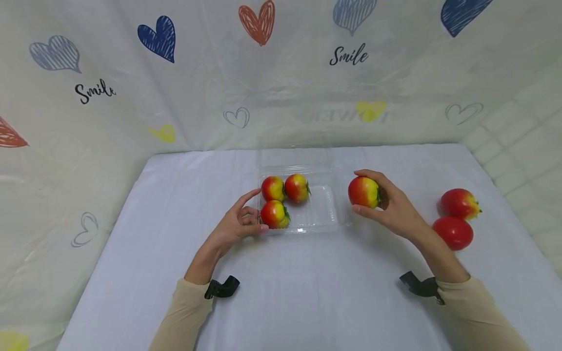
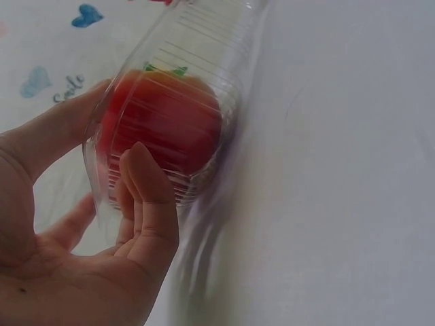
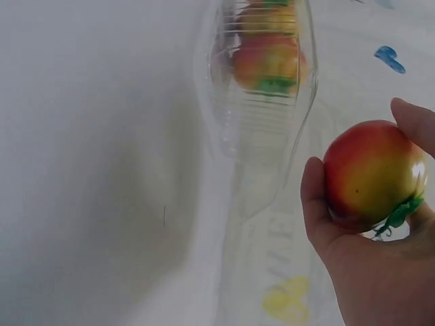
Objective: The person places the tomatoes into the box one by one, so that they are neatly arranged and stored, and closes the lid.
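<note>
A clear plastic container (image 1: 322, 207) with its lid folded back holds three red-yellow fruits, two at the back (image 1: 272, 188) (image 1: 297, 188) and one in front (image 1: 275, 214), all toward its left. My left hand (image 1: 237, 222) touches the container's left side, thumb and fingers spread along the wall; the left wrist view shows the fingers (image 2: 146, 183) against the ribbed plastic, a red fruit (image 2: 163, 122) behind it. To the right of the container, my right hand (image 1: 397, 207) grips another red-yellow fruit (image 1: 363, 191) between thumb and fingers, its green stem end toward the palm (image 3: 374, 176).
Two more red fruits (image 1: 460, 204) (image 1: 453, 233) lie on the white cloth (image 1: 303, 292) at the right, beside my right forearm. Behind the table hangs a pale sheet (image 1: 294, 73) printed with hearts and words.
</note>
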A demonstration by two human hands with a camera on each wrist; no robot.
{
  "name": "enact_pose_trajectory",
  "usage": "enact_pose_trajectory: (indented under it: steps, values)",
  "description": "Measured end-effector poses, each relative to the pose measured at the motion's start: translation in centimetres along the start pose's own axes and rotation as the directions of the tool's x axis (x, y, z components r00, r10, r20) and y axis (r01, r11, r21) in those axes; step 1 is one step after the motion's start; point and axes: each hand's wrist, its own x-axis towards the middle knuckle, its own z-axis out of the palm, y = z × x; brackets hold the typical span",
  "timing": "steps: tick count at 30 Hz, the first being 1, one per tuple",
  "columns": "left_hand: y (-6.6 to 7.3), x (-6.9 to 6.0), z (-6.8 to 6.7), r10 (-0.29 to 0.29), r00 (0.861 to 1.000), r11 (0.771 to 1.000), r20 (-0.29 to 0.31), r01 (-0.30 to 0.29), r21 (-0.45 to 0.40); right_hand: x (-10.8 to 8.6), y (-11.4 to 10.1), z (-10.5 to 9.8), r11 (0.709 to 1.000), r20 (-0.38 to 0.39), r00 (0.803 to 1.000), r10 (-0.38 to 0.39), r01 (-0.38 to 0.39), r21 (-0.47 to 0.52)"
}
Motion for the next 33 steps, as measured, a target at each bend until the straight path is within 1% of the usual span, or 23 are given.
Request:
enact_pose_trajectory:
  steps: [6, 9, 12, 16, 20, 23, 27, 30, 33]
  values:
    - [-0.2, -0.2, -0.1, -0.008, 1.000, 1.000, -0.010, 0.008, 0.006, 0.1, -0.4, 0.4, 0.999, 0.063, 0.998, 0.012, -0.014, 0.033]
    - [-0.4, -0.4, -0.2, -0.016, 1.000, 1.000, -0.018, 0.016, 0.013, 0.2, -0.3, 0.8, 0.999, 0.097, 0.995, 0.001, -0.005, 0.042]
    - [-0.4, -0.4, -0.2, -0.013, 1.000, 1.000, -0.018, 0.013, 0.012, 0.3, -0.3, 1.0, 0.999, 0.108, 0.994, -0.013, 0.010, 0.030]
    - [-0.2, -0.2, -0.2, -0.001, 1.000, 1.000, -0.009, 0.001, 0.017, 0.3, -0.5, 0.9, 1.000, 0.106, 0.994, -0.010, 0.007, 0.028]
    - [-0.1, 0.0, -0.1, 0.000, 1.000, 1.000, -0.003, 0.000, 0.025, 0.1, -0.8, 0.9, 0.997, 0.109, 0.994, -0.025, 0.017, 0.073]
    - [-0.2, 0.0, -0.1, -0.010, 1.000, 1.000, -0.007, 0.010, 0.025, 0.0, -1.0, 1.1, 0.994, 0.113, 0.993, -0.038, 0.027, 0.103]
    - [-0.4, -0.1, 0.0, -0.021, 1.000, 0.999, -0.008, 0.021, 0.024, 0.0, -1.3, 1.7, 0.996, 0.107, 0.994, -0.024, 0.014, 0.092]
    - [-0.4, 0.0, 0.0, -0.010, 1.000, 1.000, -0.006, 0.010, 0.020, 0.1, -1.6, 2.1, 0.998, 0.089, 0.996, -0.009, 0.003, 0.065]
    - [-0.4, 0.1, 0.0, 0.002, 1.000, 1.000, -0.005, -0.002, 0.022, 0.3, -1.8, 2.4, 0.998, 0.068, 0.998, -0.011, 0.008, 0.054]
